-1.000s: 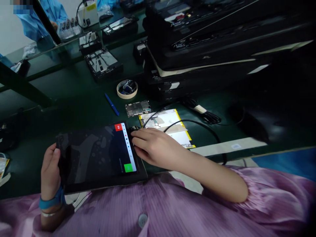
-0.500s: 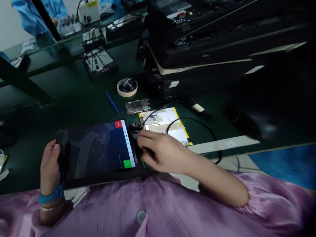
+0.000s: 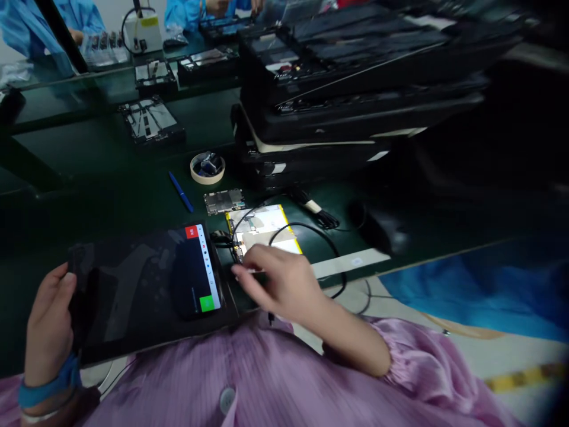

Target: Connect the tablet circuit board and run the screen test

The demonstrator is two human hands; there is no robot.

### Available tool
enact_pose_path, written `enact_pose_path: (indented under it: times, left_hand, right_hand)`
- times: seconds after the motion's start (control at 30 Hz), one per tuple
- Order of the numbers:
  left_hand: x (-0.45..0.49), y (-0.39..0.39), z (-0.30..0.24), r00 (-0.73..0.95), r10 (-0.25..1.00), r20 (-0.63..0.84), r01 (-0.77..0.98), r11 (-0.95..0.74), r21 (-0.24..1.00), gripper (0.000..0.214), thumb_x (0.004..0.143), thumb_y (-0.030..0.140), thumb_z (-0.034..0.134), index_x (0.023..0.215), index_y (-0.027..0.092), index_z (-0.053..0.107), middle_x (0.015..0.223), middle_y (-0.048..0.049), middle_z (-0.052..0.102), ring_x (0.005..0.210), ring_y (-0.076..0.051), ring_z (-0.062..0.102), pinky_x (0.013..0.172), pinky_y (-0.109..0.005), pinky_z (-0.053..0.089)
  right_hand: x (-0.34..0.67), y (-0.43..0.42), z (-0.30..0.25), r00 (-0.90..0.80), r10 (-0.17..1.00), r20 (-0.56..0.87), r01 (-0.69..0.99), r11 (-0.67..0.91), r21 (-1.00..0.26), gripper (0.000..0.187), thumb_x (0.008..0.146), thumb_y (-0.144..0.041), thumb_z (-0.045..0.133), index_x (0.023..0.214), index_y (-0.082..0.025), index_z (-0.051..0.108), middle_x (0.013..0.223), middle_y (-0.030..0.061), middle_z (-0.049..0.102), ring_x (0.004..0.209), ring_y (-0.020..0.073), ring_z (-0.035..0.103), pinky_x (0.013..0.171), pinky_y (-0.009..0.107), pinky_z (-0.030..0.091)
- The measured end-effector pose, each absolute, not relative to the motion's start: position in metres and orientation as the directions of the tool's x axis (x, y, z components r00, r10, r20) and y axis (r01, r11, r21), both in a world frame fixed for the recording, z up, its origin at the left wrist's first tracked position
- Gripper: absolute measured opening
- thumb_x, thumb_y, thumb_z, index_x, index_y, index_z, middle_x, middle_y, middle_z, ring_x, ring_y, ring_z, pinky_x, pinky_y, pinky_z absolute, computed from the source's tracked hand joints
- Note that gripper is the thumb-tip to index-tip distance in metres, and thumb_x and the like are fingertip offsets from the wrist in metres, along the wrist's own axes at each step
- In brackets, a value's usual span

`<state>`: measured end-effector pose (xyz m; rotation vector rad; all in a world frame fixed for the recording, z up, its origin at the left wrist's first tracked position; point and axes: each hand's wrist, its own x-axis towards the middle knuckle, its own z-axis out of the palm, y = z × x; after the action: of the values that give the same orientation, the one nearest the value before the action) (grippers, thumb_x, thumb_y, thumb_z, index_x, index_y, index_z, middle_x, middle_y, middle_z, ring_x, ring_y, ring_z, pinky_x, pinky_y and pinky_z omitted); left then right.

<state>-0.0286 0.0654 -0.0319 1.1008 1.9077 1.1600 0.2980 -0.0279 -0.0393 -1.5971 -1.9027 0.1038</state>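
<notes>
My left hand point(image 3: 48, 323) grips the left edge of a black tablet point(image 3: 137, 296), thumb on top of the screen. Lit icons run along the tablet's right side, with a red block and a green block at the ends. Just right of the tablet, my right hand point(image 3: 280, 279) has its fingers curled, and a small dark plug hangs below it. A black cable point(image 3: 311, 226) loops behind this hand, which seems to hold its end; the fingers partly hide the grip. A white, yellow-edged battery pack point(image 3: 267, 219) lies beyond the right hand.
A circuit board point(image 3: 224, 201), a blue pen point(image 3: 181, 191) and a tape roll point(image 3: 207, 168) with small parts inside lie behind the tablet. Stacked black device housings point(image 3: 320, 118) rise at the back right. A bundled cable point(image 3: 313, 207) lies before them. People in blue sleeves are across the bench.
My right hand has drawn back from the tablet's right edge, and a plug now shows beneath it. The whole view has shifted; my left hand still holds the tablet.
</notes>
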Motion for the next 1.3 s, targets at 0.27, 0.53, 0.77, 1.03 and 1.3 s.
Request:
enact_pose_path:
  times: [0.27, 0.53, 0.77, 1.03, 1.3]
  left_hand:
    - [-0.026, 0.065, -0.030, -0.452, 0.876, -0.167, 0.279, 0.317, 0.906, 0.046, 0.068, 0.044, 0.073, 0.112, 0.029, 0.069, 0.092, 0.0022, 0.068, 0.100, -0.024, 0.064, 0.100, -0.042, 0.048]
    - [-0.034, 0.068, -0.038, -0.106, 0.991, -0.078, 0.326, 0.109, 0.939, 0.067, 0.060, 0.038, 0.084, 0.117, 0.021, 0.051, 0.113, -0.0064, 0.068, 0.110, -0.026, 0.064, 0.100, -0.042, 0.048]
    - [-0.040, 0.065, -0.044, 0.000, 0.999, -0.051, 0.307, 0.049, 0.950, 0.059, 0.073, 0.036, 0.077, 0.121, 0.022, 0.047, 0.125, -0.0098, 0.063, 0.119, -0.026, 0.061, 0.105, -0.045, 0.045]
    - [-0.039, 0.063, -0.043, -0.011, 0.998, -0.061, 0.294, 0.062, 0.954, 0.054, 0.077, 0.036, 0.075, 0.122, 0.021, 0.048, 0.123, -0.0103, 0.064, 0.118, -0.026, 0.061, 0.104, -0.043, 0.046]
    - [-0.040, 0.065, -0.042, 0.006, 1.000, -0.029, 0.332, 0.025, 0.943, 0.064, 0.069, 0.037, 0.080, 0.121, 0.021, 0.047, 0.123, -0.0095, 0.064, 0.117, -0.027, 0.062, 0.105, -0.047, 0.047]
  right_hand:
    - [0.366, 0.008, -0.082, -0.025, 0.919, 0.394, 0.982, 0.095, -0.160, 0.027, 0.092, -0.017, 0.048, 0.109, -0.013, 0.068, 0.107, 0.0170, 0.065, 0.094, 0.0297, 0.059, 0.078, 0.042, 0.050]
    - [0.367, 0.003, -0.092, -0.184, 0.863, 0.470, 0.972, 0.230, -0.043, 0.030, 0.093, -0.022, 0.047, 0.115, -0.010, 0.064, 0.102, 0.0235, 0.064, 0.083, 0.0350, 0.058, 0.069, 0.046, 0.048]
    - [0.360, 0.005, -0.089, -0.214, 0.862, 0.460, 0.966, 0.257, -0.033, 0.033, 0.094, -0.020, 0.044, 0.125, -0.017, 0.053, 0.101, 0.0225, 0.062, 0.082, 0.0385, 0.059, 0.068, 0.049, 0.048]
    - [0.359, 0.003, -0.088, -0.213, 0.887, 0.409, 0.964, 0.259, -0.062, 0.036, 0.094, -0.022, 0.039, 0.126, -0.012, 0.053, 0.104, 0.0266, 0.061, 0.084, 0.0427, 0.061, 0.069, 0.052, 0.047]
    - [0.362, 0.005, -0.095, -0.141, 0.897, 0.419, 0.984, 0.173, -0.039, 0.036, 0.094, -0.025, 0.039, 0.114, -0.010, 0.065, 0.104, 0.0225, 0.064, 0.086, 0.0380, 0.061, 0.073, 0.050, 0.051]
